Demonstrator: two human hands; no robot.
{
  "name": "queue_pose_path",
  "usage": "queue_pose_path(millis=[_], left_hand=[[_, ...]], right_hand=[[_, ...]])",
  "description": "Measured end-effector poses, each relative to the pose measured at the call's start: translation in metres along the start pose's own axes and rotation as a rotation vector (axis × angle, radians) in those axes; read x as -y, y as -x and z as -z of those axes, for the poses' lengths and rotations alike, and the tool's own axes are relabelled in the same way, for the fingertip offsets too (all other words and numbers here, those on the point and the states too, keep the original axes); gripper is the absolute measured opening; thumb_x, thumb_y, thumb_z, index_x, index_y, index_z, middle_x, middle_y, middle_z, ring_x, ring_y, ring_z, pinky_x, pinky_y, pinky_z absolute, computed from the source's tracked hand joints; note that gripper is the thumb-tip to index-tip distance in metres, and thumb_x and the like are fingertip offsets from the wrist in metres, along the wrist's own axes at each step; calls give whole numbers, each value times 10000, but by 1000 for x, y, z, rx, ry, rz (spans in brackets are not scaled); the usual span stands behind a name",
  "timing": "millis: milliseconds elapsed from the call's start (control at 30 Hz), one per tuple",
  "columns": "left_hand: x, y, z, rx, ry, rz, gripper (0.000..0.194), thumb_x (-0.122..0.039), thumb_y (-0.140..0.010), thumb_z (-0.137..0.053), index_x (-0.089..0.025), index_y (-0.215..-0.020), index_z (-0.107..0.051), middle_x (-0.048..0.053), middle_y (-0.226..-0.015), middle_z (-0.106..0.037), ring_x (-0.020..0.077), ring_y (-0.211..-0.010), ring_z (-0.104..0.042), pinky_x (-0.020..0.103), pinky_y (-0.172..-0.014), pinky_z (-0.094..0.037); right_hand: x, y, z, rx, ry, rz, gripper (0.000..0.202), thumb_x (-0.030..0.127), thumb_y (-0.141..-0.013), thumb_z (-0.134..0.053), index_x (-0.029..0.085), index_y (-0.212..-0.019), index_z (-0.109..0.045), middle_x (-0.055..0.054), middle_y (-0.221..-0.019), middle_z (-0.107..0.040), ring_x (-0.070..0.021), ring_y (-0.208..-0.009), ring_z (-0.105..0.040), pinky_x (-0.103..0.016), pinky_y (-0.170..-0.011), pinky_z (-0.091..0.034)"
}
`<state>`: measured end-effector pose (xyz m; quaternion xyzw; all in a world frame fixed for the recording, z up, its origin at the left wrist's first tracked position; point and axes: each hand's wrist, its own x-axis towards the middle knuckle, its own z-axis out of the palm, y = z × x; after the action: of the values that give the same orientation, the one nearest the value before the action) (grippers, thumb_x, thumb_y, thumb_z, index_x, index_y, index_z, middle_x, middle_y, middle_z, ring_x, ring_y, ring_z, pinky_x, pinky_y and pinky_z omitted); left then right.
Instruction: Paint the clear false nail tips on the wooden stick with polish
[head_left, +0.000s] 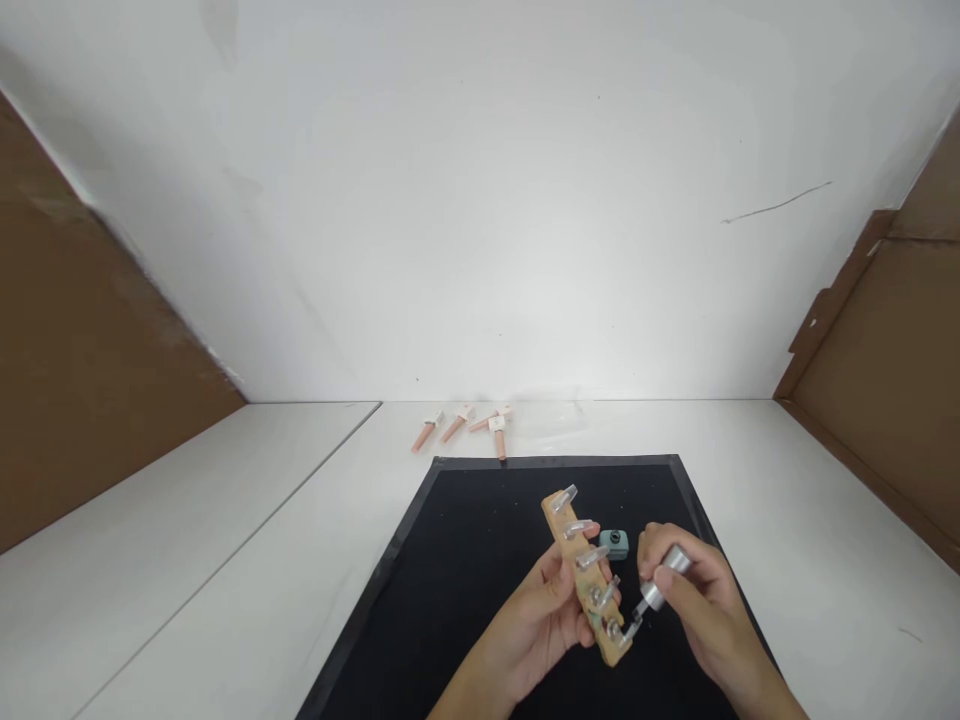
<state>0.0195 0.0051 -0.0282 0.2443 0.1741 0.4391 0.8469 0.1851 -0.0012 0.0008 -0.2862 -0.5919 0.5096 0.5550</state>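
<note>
My left hand (544, 615) grips a wooden nail tip stand (574, 548) from its left side, fingers wrapped behind it. Several clear nail tips (592, 558) stick out along the stand, which is held tilted above the black mat. In my right hand (697, 600) is a nail polish brush (664, 582) with a silver cap, pinched between thumb and fingers. Its bristle end meets, or comes very close to, the lowest nail tip (631, 630). Between the hands, on the mat, stands a teal nail polish bottle (613, 544) with its neck uncovered.
A black mat (480, 560) lies on the white table (247, 560). Beyond its far edge are several pink bottles with white caps (454, 425) and a clear plastic sheet (551, 420). A white wall (495, 200) rises behind, with brown cardboard panels (90, 320) at both sides.
</note>
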Motion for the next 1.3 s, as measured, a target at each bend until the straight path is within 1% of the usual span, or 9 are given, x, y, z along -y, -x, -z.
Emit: queue_pose_path(millis=[200, 333, 433, 567, 733, 833, 1000, 1200, 1300], left_hand=[[-1, 1, 1, 13, -28, 6, 431, -369, -657, -715, -224, -1037, -571, 4, -780, -597, 114, -711, -617, 144, -443, -339], [-2, 3, 2, 16, -31, 5, 411, -375, -662, -710, -230, -1023, -582, 5, -777, -596, 112, -708, -614, 137, -432, -330], [-1, 4, 4, 10, -25, 6, 399, -375, -659, -711, -231, -1011, -592, 7, -776, -601, 119, -710, -615, 139, -423, -322], [-1, 3, 6, 6, -26, 9, 398, -357, -659, -714, -226, -1017, -599, 14, -790, -607, 127, -717, -607, 149, -432, -323], [-2, 1, 2, -15, -46, 27, 410, -351, -655, -718, -223, -1028, -607, 16, -824, -606, 118, -709, -589, 199, -540, -387], [-3, 0, -1, -29, -39, 31, 420, -348, -629, -738, -225, -1011, -615, 6, -796, -604, 107, -668, -592, 194, -523, -380], [-1, 0, 0, -25, -8, 14, 395, -358, -637, -731, -226, -993, -622, 6, -772, -624, 122, -685, -622, 178, -492, -374], [-1, 2, 4, -18, -18, 16, 408, -360, -644, -728, -219, -1005, -600, 5, -780, -615, 115, -689, -614, 183, -494, -372], [-4, 3, 2, -27, -24, 20, 414, -369, -631, -735, -221, -995, -601, 1, -763, -611, 113, -680, -611, 177, -475, -353]], right_hand=[[-4, 0, 0, -73, 14, -13, 294, 397, -838, -583, 190, -635, -536, 20, -599, -420, -134, -543, -361, -257, -507, -283], [-4, 0, -1, -112, -17, -16, 304, 405, -843, -574, 194, -632, -518, 25, -587, -411, -133, -533, -357, -259, -504, -277], [-4, -1, -3, -138, -59, 18, 303, 413, -845, -566, 198, -637, -521, 30, -568, -391, -132, -519, -339, -254, -483, -272], [-1, -1, -4, -81, -94, 33, 294, 437, -837, -569, 196, -669, -563, 24, -581, -403, -132, -516, -354, -256, -482, -281], [4, -1, -4, 31, -62, 13, 287, 446, -826, -583, 193, -691, -601, 6, -607, -443, -140, -545, -378, -261, -510, -306], [6, -3, -5, 64, -65, 0, 289, 447, -827, -580, 197, -684, -604, 4, -604, -457, -144, -552, -400, -257, -518, -332], [7, -4, -5, 28, -31, -14, 309, 447, -822, -582, 190, -649, -581, 1, -595, -462, -147, -546, -419, -255, -506, -349], [1, -2, -4, -74, -13, -9, 324, 441, -827, -574, 192, -625, -535, 18, -581, -416, -134, -517, -361, -260, -487, -288], [2, -2, -4, -68, -57, 22, 317, 449, -832, -566, 193, -645, -544, 24, -573, -406, -130, -502, -352, -258, -473, -275]])
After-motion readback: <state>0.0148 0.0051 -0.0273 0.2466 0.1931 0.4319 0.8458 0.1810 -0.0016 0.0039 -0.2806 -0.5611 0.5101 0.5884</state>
